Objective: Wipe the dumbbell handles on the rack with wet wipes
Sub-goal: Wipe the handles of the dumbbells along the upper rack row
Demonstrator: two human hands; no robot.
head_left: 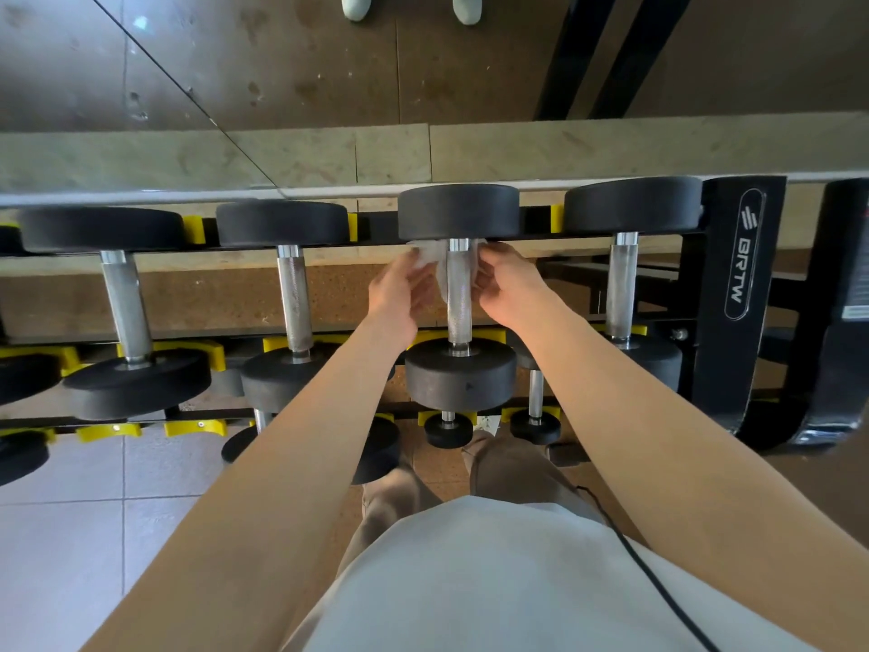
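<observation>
Several black dumbbells with knurled steel handles lie across the top tier of the rack (743, 256). A white wet wipe (430, 258) is draped behind the upper end of the third dumbbell's handle (459, 303). My left hand (399, 291) pinches the wipe's left side. On the handle's right, my right hand (505, 289) pinches the wipe's other end. The wipe's middle is hidden behind the handle.
Neighbouring handles stand left (294, 298) and right (621, 289) of the one between my hands. Yellow cradles (193, 230) hold the dumbbell heads. Smaller dumbbells (449, 428) sit on lower tiers. A mirror (282, 63) rises behind the rack. A black cable (649, 571) hangs down my front.
</observation>
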